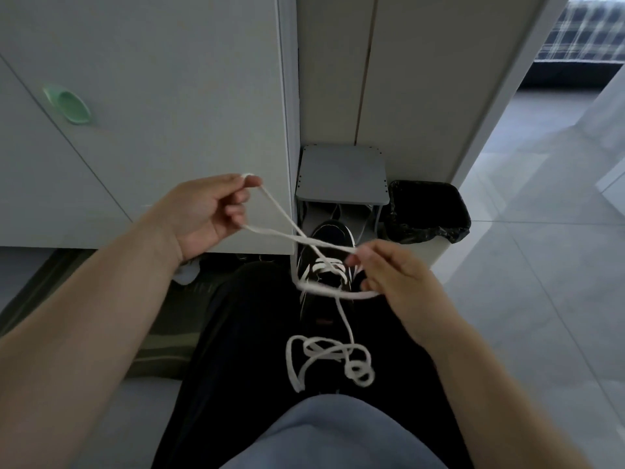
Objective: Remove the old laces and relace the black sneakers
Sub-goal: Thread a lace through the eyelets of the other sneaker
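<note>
**Q:** Head view. What do the hands hold?

**A:** The left hand [206, 214], up in front of the cabinet door [169, 96], pinches a bend of the white lace [280, 231] between thumb and forefinger. A second strand runs past its lower fingers. The right hand [395, 275], lower and nearer the bin [427, 211], grips the lace's other side with curled fingers. The strands cross in the air between the two hands.

**Q:** And the shoe?

**A:** The black sneaker [329, 265] sits at the far edge of the lap [236, 333], directly under the crossing and just below the grey stool [341, 174]. White crossings show on its upper. One strand drops from near the right hand to a loose coil [324, 360] on the middle of the lap. Whether the sneaker rests on the lap or on the floor cannot be told.
</note>
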A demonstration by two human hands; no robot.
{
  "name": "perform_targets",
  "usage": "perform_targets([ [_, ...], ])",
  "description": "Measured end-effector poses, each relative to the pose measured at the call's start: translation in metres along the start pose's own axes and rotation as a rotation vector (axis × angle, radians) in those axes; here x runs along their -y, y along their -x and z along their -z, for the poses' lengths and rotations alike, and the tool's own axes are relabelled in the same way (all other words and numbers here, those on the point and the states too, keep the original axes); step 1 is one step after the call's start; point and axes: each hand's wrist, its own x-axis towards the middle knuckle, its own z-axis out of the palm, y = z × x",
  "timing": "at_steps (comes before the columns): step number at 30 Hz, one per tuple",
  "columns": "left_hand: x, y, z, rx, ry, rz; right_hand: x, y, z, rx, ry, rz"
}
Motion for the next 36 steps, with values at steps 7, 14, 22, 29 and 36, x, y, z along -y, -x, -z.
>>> perform_targets([
  [7, 0.045, -0.029, 0.039, -0.437, -0.547, -0.113, -0.014, 0.016, 0.032, -0.124, 0.000, -0.051],
  [14, 0.061, -0.004, -0.003, -0.136, -1.213, -0.577, -0.011, 0.001, 0.012, 0.062, 0.195, 0.127],
  [22, 0.057, 0.026, -0.052, 0.308, -1.201, -0.418, -0.008, -0.016, 0.014, 0.126, 0.325, 0.162],
  [29, 0.042, 0.034, 0.000, 0.102, -1.309, -0.415, -0.035, -0.010, 0.034, 0.098, 0.396, 0.030],
  [36, 0.067, 0.034, 0.004, 0.156, -1.461, -0.389, -0.027, -0.012, -0.001, 0.183, 0.511, 0.122],
])
